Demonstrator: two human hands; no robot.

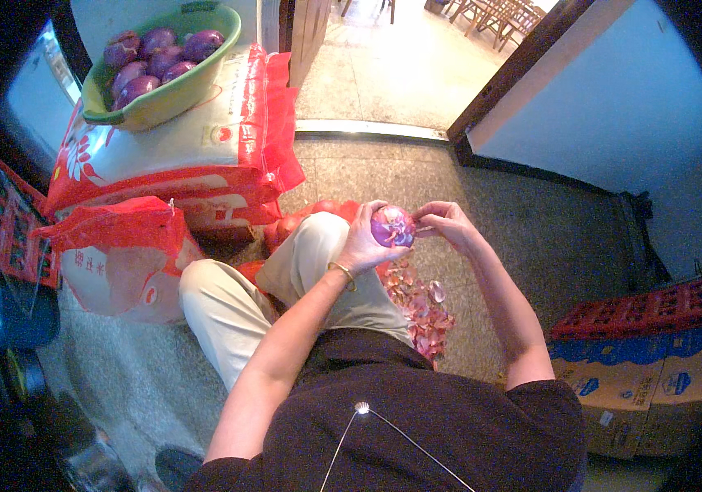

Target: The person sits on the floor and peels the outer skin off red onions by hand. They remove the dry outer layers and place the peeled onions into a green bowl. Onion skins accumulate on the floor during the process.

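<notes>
A red onion [392,226] with ragged pale patches on its top sits in my left hand [360,240], thumb below it and fingers around its far side. My right hand [446,224] is at the onion's right edge, fingertips bent in against it. Whether a piece of skin is pinched between them is too small to tell. Below the onion, loose onion skins [428,320] lie heaped on the floor beside my leg. Several onions in red mesh [280,230] show behind my knee, partly hidden. At the upper left a green plastic basin [160,117] holds several glossy purple onions [166,61].
The basin rests on stacked red-and-white sacks [172,150]. Another sack with a red top [123,264] stands left of my knees. Red plastic crates [15,227] are at far left; another red crate [640,307] tops cardboard boxes [634,381] at right. A doorway sill [372,128] lies ahead.
</notes>
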